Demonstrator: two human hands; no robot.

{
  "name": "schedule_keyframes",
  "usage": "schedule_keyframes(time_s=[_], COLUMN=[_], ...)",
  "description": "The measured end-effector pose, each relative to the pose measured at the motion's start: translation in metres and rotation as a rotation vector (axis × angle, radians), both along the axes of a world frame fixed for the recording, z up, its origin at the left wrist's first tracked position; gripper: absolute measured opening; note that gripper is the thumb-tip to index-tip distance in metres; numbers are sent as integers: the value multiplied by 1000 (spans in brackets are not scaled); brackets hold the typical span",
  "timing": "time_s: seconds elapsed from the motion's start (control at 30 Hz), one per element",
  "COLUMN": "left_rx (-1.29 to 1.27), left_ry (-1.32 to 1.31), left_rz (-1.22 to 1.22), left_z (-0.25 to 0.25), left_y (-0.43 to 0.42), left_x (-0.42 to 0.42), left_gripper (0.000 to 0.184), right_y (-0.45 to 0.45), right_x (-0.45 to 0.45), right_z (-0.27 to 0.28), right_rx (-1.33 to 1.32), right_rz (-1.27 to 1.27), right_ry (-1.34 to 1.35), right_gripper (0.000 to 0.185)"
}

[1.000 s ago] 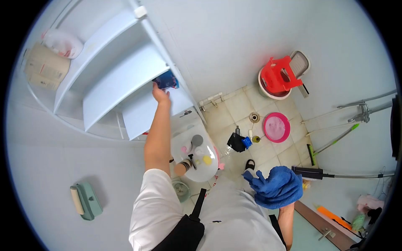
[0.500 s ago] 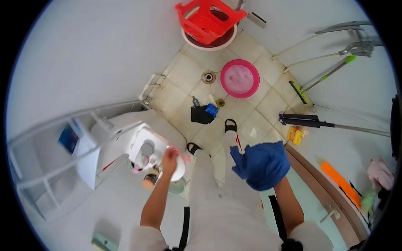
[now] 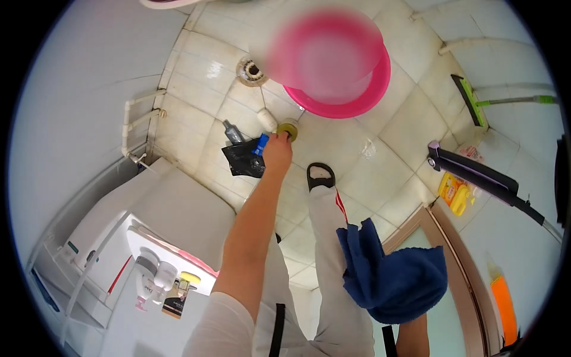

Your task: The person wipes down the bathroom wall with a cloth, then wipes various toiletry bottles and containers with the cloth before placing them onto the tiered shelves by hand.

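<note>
My left hand (image 3: 278, 153) reaches down to the floor, its fingers curled at the near edge of a round olive-yellow jar (image 3: 288, 128). It partly covers a blue packet (image 3: 260, 144) that lies against a black plastic bag (image 3: 245, 159). What the fingers hold, if anything, is hidden. Around them lie a grey tube (image 3: 233, 132) and a white bottle (image 3: 267, 119). A dark blue towel (image 3: 395, 279) hangs bunched over my right hand (image 3: 411, 333), which is mostly covered by it.
Ahead is a pink basin (image 3: 377, 95), blurred, with cloudy water. Left of it is a floor drain (image 3: 251, 71). A squeegee (image 3: 470, 101), a black-and-purple mop head (image 3: 476, 172) and a yellow bottle (image 3: 455, 193) stand along the right wall. Several toiletries sit on the left counter (image 3: 202, 279).
My left hand has left the counter and gone down to the floor items. The view has tipped and come closer to the floor. The towel stays in my right hand.
</note>
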State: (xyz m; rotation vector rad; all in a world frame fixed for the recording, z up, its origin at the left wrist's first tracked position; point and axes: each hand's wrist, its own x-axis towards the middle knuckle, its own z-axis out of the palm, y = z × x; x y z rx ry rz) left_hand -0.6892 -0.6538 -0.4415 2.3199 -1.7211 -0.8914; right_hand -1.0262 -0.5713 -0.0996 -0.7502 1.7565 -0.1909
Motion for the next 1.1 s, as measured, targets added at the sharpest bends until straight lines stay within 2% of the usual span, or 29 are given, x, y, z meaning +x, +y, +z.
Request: schedule_keyframes(time_s=[0.1,0.2,0.27,0.37,0.47,0.53,0.6,0.67,0.7,0.73,0.8,0.83,1.0,1.1], left_rx=[-80,-238,-343,-306,-390,-563,-566,-594,-638,-665,-700,-706,-796,-929], left_ry=[-10,55,74,95,31,32,39,67,51,40,-28,-11,95,57], left_rz=[19,47,58,38,-15,-138,-249,-349,-404,-459,-415,-352,177,279], left_z=[12,101,211,410,597,707,809,889,936,957,1010,1026,1085,1094], left_y=[6,14,21,39,50,59,62,63,79,78,85,92,179,245], left_x=[10,23,32,45,51,57,54,51,55,58,67,78,128,159], left_gripper=[15,13,10,6,4,4,8,9,10,12,12,15,23,25], right_y=[3,-1,-12,-36,-71,-93,-104,-101,-87,-87,-90,-84,-23,34], right_x=[-1,6,17,41,84,128,175,225,245,256,278,292,341,371], right_z=[12,48,85,161,256,326,392,447,490,507,555,562,574,595], right_rx=[2,-47,-113,-312,-677,-977,-1162,-1141,-1044,-923,-461,-336,-43,29], right_rz=[-8,-13,11,172,455,657,801,865,881,891,1114,1147,1066,1086], right_ry=[-15,-71,-126,-245,-416,-566,-746,-966,-1097,-1220,-1406,-1443,-1564,-1555], right_gripper=[50,53,56,59,63,66,69,71,64,56,41,39,34,34])
